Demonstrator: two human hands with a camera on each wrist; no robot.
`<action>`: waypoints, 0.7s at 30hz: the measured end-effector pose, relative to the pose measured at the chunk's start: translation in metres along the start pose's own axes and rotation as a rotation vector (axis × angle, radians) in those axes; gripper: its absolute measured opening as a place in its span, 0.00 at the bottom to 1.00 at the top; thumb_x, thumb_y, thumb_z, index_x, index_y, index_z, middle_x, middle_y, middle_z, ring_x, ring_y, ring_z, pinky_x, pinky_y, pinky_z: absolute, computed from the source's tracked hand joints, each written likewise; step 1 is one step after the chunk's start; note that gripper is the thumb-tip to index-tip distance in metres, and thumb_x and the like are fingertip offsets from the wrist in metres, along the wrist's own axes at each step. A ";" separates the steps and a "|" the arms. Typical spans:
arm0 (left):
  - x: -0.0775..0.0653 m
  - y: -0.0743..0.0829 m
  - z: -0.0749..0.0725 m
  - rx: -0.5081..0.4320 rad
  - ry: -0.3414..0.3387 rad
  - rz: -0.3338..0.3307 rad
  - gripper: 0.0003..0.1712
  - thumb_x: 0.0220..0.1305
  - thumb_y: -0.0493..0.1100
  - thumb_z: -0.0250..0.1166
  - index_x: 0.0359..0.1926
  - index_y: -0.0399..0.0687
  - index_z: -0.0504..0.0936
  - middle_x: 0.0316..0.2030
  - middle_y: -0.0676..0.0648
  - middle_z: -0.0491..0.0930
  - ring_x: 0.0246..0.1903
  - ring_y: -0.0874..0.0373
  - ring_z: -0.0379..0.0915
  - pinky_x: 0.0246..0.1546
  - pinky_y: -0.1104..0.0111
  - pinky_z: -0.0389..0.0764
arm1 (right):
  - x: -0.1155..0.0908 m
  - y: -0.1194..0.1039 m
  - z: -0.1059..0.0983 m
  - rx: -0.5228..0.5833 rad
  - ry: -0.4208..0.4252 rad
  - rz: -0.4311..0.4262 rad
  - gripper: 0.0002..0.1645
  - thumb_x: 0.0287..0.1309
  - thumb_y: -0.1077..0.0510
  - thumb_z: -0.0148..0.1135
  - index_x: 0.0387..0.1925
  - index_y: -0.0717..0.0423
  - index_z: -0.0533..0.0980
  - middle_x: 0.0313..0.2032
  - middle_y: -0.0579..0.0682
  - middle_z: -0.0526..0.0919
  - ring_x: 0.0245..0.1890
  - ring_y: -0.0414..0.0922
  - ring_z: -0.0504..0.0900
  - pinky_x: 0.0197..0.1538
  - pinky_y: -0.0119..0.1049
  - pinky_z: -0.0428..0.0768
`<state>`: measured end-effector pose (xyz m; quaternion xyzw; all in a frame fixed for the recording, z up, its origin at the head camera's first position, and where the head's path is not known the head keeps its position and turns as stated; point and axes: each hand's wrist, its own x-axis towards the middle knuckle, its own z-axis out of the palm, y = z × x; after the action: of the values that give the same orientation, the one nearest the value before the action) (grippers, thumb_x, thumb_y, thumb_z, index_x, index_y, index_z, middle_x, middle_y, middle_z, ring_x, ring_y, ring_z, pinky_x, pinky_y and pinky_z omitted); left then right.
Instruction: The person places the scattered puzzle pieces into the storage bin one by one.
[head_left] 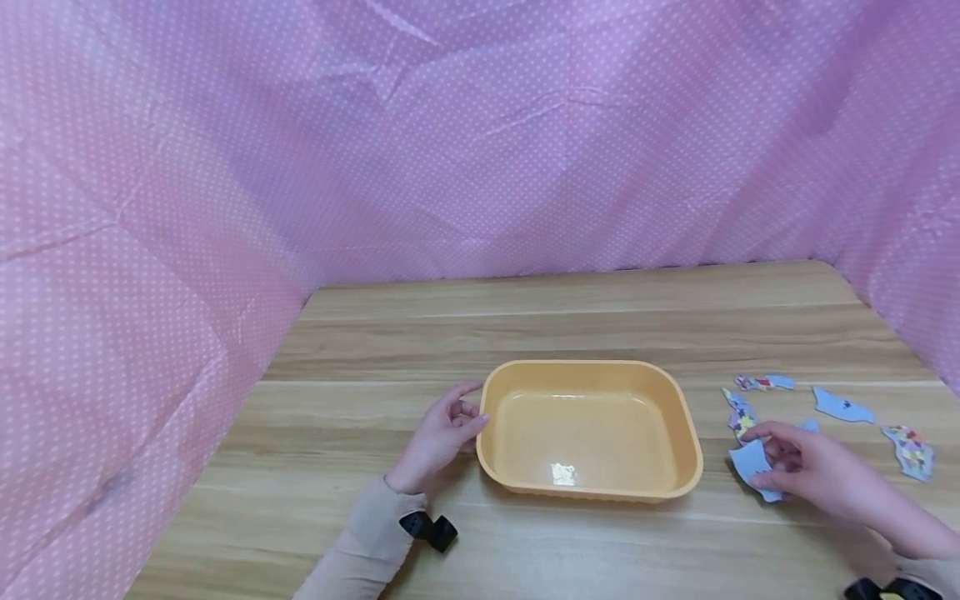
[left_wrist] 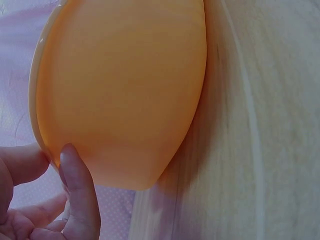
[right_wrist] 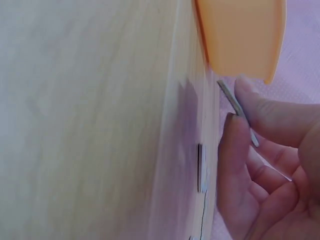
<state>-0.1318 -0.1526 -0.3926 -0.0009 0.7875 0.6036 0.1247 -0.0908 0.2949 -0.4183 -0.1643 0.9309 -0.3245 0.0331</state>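
An empty yellow-orange plastic tub (head_left: 592,487) sits on the wooden table. At its left end my left hand (head_left: 442,433) pinches the rim; in the left wrist view, fingers (left_wrist: 77,175) meet the tub wall (left_wrist: 125,85) at its edge. To the right of the tub, my right hand (head_left: 802,462) holds a light blue puzzle piece (head_left: 752,460) between thumb and fingers. The right wrist view shows this thin piece (right_wrist: 231,97) edge-on and raised off the tabletop.
Several jigsaw pieces lie right of the tub: a floral strip (head_left: 742,414), a small red-and-blue one (head_left: 765,382), a blue one (head_left: 843,406) and a flowered one (head_left: 910,452). Pink dotted cloth (head_left: 525,167) hangs behind the wooden table (head_left: 360,350).
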 end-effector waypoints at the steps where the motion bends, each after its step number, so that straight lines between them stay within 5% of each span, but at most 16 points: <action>1: 0.000 0.000 0.000 -0.001 0.002 -0.001 0.31 0.64 0.33 0.60 0.67 0.44 0.64 0.38 0.43 0.74 0.30 0.61 0.74 0.32 0.66 0.82 | 0.001 -0.003 0.000 0.006 -0.007 0.019 0.27 0.44 0.61 0.72 0.47 0.63 0.74 0.26 0.40 0.69 0.21 0.29 0.63 0.22 0.28 0.67; 8: -0.001 0.001 0.000 -0.003 0.001 0.007 0.31 0.64 0.33 0.60 0.68 0.44 0.63 0.36 0.44 0.74 0.28 0.62 0.72 0.31 0.67 0.81 | 0.010 -0.022 -0.001 0.067 0.002 0.071 0.32 0.46 0.59 0.72 0.53 0.64 0.71 0.25 0.41 0.74 0.18 0.31 0.67 0.20 0.29 0.69; 21: 0.001 -0.001 0.000 -0.005 -0.005 0.004 0.32 0.64 0.33 0.59 0.68 0.45 0.64 0.36 0.44 0.74 0.27 0.63 0.72 0.30 0.69 0.80 | 0.026 -0.043 0.000 0.049 0.085 -0.039 0.28 0.44 0.63 0.72 0.51 0.64 0.75 0.27 0.40 0.75 0.22 0.29 0.69 0.22 0.28 0.70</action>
<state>-0.1327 -0.1530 -0.3938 0.0020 0.7857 0.6057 0.1255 -0.1033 0.2551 -0.3908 -0.1677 0.9200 -0.3542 -0.0086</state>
